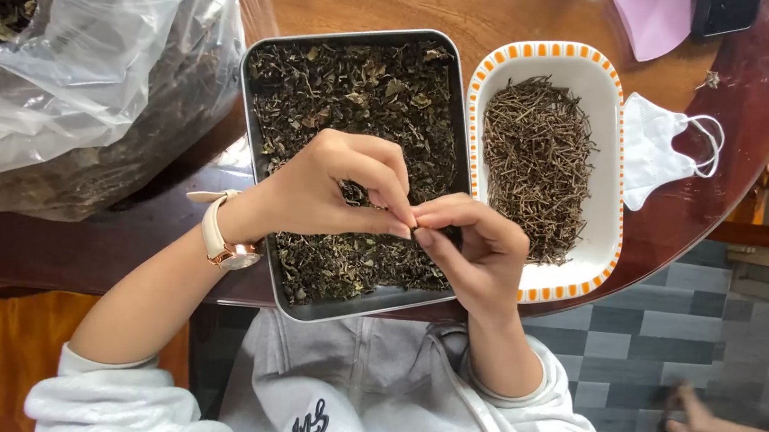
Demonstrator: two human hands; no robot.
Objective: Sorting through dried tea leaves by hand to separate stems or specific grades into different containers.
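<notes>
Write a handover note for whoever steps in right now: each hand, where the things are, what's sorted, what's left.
Left hand and right hand: fingertips pinched together over the metal tray, apparently on a small piece too tiny to make out.
Tray: full of dried leaves, at the table edge.
White dish with orange rim, right of the tray: holds a pile of stems.
Plastic bag, left: more dried leaves.
Done: the stem pile. Left: tray and bag.

A rectangular metal tray [258, 107] with rounded corners lies flat at the counter's near edge, filled with dark, crumpled dried leaves [360, 90]. Just beside it on the right, touching, a white oblong dish [604, 125] with an orange-checked rim holds a heap of thin brown stems [535, 160].
</notes>
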